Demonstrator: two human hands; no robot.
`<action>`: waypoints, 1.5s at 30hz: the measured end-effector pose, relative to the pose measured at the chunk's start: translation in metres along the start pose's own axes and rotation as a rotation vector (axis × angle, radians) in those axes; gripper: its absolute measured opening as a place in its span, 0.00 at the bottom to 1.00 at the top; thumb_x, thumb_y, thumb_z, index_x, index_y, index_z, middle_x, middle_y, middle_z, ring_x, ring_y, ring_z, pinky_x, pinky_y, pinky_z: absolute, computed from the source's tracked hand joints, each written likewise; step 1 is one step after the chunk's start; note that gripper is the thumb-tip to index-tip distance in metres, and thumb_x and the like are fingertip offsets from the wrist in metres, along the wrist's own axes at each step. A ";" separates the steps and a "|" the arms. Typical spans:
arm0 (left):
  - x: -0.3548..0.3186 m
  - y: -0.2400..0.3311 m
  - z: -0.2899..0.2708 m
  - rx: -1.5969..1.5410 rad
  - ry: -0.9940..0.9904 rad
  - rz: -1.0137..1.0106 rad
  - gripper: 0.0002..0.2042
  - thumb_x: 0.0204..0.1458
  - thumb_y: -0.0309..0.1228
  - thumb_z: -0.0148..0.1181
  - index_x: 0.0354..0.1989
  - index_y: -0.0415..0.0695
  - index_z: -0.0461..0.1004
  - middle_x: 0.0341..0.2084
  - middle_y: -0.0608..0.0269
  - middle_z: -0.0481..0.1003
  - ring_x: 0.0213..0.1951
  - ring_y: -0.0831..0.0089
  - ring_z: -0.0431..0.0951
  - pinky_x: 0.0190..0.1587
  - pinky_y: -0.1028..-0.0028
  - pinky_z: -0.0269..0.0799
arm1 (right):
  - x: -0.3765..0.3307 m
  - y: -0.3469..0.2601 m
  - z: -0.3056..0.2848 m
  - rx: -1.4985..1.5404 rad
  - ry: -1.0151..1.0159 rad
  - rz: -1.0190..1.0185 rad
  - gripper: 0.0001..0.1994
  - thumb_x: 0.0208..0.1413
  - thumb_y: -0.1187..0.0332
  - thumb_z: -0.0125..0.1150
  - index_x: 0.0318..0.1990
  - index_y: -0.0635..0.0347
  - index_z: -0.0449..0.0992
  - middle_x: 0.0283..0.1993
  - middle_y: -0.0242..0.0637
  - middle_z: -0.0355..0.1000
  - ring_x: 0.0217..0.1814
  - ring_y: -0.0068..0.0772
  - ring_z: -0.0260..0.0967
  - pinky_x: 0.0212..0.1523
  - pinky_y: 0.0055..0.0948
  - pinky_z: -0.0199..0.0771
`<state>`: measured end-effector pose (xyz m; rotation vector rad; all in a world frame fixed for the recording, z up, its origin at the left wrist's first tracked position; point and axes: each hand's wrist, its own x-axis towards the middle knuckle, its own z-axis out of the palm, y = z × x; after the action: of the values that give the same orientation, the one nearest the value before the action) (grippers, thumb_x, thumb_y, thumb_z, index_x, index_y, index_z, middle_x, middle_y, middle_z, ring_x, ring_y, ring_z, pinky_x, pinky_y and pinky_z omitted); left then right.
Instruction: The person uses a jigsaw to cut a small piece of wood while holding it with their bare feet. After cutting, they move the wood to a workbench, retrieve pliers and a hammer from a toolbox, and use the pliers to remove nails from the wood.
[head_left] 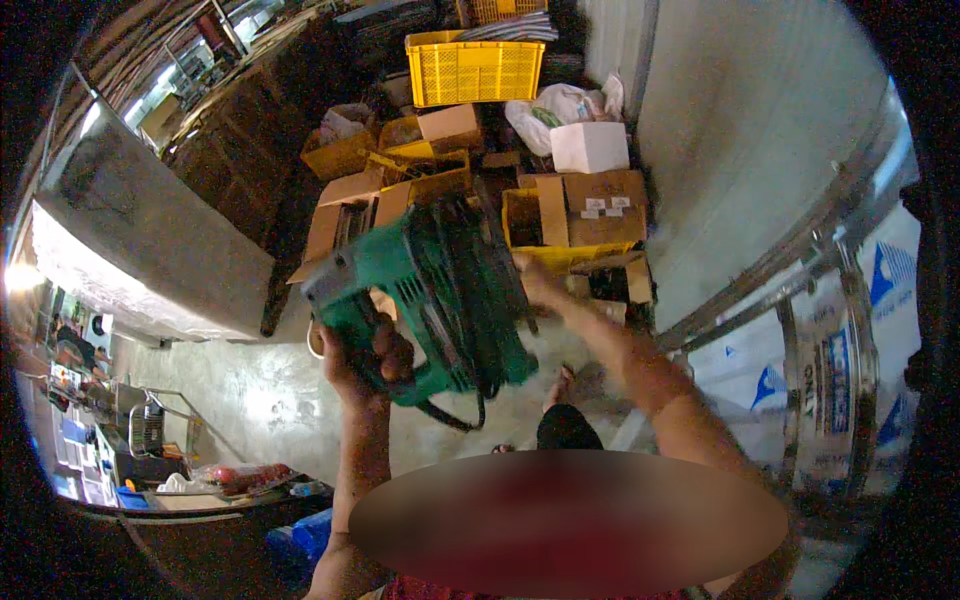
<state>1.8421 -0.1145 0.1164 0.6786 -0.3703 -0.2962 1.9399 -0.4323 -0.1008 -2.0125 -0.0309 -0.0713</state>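
Head view: green boxy power tool (425, 300) between your hands; left hand (362, 358) clamped round its left side, right hand (538, 280) opposite, fingers hidden, can't tell grip.

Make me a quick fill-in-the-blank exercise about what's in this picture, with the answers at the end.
1. The power tool is mainly ______ in colour.
2. The hand closed around the tool's handle is the person's ______ one.
3. The crate with a striped item across its top is ______.
4. The small box in front of the pale bag is ______.

Missing words: green; left; yellow; white.
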 end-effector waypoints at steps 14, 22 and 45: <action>0.261 -0.134 -0.101 0.977 0.473 -0.024 0.28 0.62 0.34 0.65 0.67 0.40 0.61 0.42 0.56 0.77 0.36 0.67 0.79 0.37 0.67 0.76 | 0.041 0.020 -0.074 -0.064 0.048 -0.147 0.15 0.70 0.59 0.59 0.43 0.65 0.81 0.35 0.35 0.80 0.35 0.31 0.75 0.41 0.37 0.76; 0.283 -0.257 -0.157 1.497 0.142 -0.600 0.33 0.68 0.54 0.41 0.79 0.59 0.51 0.48 0.34 0.79 0.44 0.33 0.80 0.48 0.44 0.75 | 0.116 0.108 0.012 0.219 -0.046 0.353 0.33 0.69 0.70 0.50 0.80 0.53 0.48 0.79 0.52 0.52 0.74 0.58 0.58 0.76 0.45 0.54; 0.404 -0.540 -0.483 2.223 0.123 -0.607 0.32 0.55 0.54 0.65 0.63 0.46 0.70 0.61 0.50 0.70 0.57 0.52 0.74 0.53 0.52 0.73 | 0.177 0.266 -0.059 0.098 0.066 0.958 0.37 0.52 0.66 0.78 0.61 0.64 0.57 0.55 0.48 0.73 0.55 0.41 0.75 0.55 0.40 0.77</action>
<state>2.3300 -0.4023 -0.4896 3.0073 -0.2299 -0.3157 2.1287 -0.6013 -0.3045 -1.7398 0.9396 0.4625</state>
